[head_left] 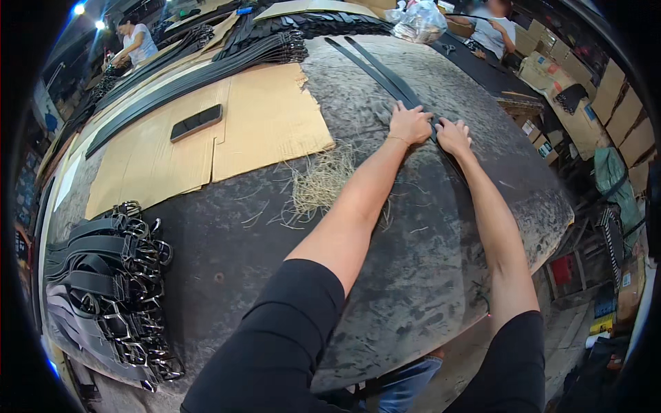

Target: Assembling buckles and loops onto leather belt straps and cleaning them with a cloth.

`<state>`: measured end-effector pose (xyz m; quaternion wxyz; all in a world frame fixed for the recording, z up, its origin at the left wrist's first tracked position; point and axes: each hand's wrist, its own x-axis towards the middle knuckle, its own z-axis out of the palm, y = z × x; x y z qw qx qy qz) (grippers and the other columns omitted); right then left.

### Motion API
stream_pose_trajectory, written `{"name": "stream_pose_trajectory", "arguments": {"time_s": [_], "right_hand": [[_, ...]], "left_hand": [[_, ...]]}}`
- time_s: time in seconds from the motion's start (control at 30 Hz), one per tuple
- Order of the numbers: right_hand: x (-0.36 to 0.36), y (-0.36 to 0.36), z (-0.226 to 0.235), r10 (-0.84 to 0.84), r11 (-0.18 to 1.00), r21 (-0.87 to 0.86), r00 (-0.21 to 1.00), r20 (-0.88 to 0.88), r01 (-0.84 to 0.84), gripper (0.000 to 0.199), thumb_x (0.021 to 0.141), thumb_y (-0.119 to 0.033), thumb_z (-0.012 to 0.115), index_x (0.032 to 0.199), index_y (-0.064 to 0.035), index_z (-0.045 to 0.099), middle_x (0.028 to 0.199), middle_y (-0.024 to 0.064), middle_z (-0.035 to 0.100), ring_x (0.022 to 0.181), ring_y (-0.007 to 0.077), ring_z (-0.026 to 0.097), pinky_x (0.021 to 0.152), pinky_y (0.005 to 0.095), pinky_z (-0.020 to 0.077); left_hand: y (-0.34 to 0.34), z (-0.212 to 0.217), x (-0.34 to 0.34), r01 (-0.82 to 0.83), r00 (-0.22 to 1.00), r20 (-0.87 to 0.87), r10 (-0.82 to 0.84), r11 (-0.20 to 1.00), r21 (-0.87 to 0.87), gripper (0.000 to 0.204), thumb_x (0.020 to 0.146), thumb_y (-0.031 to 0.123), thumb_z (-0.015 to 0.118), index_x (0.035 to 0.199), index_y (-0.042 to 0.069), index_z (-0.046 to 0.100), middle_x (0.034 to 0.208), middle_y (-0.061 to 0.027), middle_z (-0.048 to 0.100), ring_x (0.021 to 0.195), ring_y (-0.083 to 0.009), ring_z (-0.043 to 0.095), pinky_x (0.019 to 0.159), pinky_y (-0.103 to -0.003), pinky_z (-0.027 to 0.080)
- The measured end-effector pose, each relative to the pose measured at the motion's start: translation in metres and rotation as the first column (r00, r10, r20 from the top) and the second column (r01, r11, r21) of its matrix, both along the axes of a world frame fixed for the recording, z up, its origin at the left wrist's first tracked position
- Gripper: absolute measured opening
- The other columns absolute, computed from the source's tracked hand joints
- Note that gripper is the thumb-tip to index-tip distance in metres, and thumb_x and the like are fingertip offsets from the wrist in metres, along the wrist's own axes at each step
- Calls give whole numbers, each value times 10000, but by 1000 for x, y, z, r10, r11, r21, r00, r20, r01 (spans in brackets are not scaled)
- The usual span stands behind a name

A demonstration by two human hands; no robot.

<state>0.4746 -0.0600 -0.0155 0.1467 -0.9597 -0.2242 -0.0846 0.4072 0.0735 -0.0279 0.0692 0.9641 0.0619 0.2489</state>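
Note:
Two long black belt straps (pixel 377 67) lie side by side on the worktable, their tips pointing toward the far edge. Both my arms reach far forward over them. My left hand (pixel 411 125) is closed on the straps from the left, fingers bent against them. Close beside it, my right hand (pixel 453 136) has its fingers curled on the straps from the right. Under and between the hands the straps are partly hidden. A loose heap of thin pale strings (pixel 320 186) lies left of my left forearm.
A pile of belts with metal buckles (pixel 120 289) sits at the near left. Cardboard sheets (pixel 268 113) hold a phone (pixel 196 122) and a long bundle of black straps (pixel 200 79). A plastic bag (pixel 418 22) stands at the far edge. Two other people work farther back.

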Motion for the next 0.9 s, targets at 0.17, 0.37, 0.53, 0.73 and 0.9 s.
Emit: {"name": "stream_pose_trajectory", "arguments": {"time_s": [0.17, 0.37, 0.53, 0.73, 0.9], "right_hand": [[-1, 3, -5, 128, 990, 47, 987, 97, -133, 419, 954, -355, 502, 1312, -163, 604, 1336, 168, 516, 1238, 384, 443, 1017, 517, 381], [-10, -8, -6, 407, 910, -2, 889, 213, -416, 373, 928, -291, 528, 1220, -95, 649, 1238, 170, 572, 1149, 393, 489, 987, 478, 424], [-14, -6, -8, 418, 903, 0, 877, 237, -430, 369, 919, -258, 526, 1220, -78, 645, 1229, 178, 573, 1153, 376, 491, 991, 482, 421], [-17, -8, -13, 194, 981, -14, 958, 210, -195, 388, 961, -309, 504, 1239, -76, 640, 1207, 249, 549, 1165, 413, 476, 985, 504, 421], [-48, -11, -13, 22, 998, 54, 988, 155, -30, 398, 967, -327, 501, 1208, -47, 649, 1225, 243, 525, 1188, 398, 462, 988, 507, 410]], "left_hand": [[-1, 6, -2, 97, 988, 141, -59, 957, -274, 372, 841, 269, 554, 1184, 157, 650, 1219, -173, 588, 1093, -454, 581, 905, -545, 483], [0, -3, 2, -38, 953, 284, 106, 972, -233, 302, 833, 229, 587, 1058, 37, 649, 1116, -184, 590, 1196, -362, 515, 961, -489, 437], [2, -5, 6, -61, 989, 122, 86, 979, -196, 369, 848, 289, 566, 1099, 38, 667, 1219, -227, 583, 1208, -419, 506, 1005, -588, 378], [9, 8, 6, 211, 974, 162, -159, 895, -394, 349, 881, 279, 507, 1094, 76, 695, 1159, -189, 644, 1119, -407, 590, 991, -542, 422], [16, -1, 6, 318, 933, 333, -133, 736, -598, 322, 875, 216, 515, 1061, 15, 685, 1125, -223, 636, 1095, -399, 585, 957, -466, 455]]}}
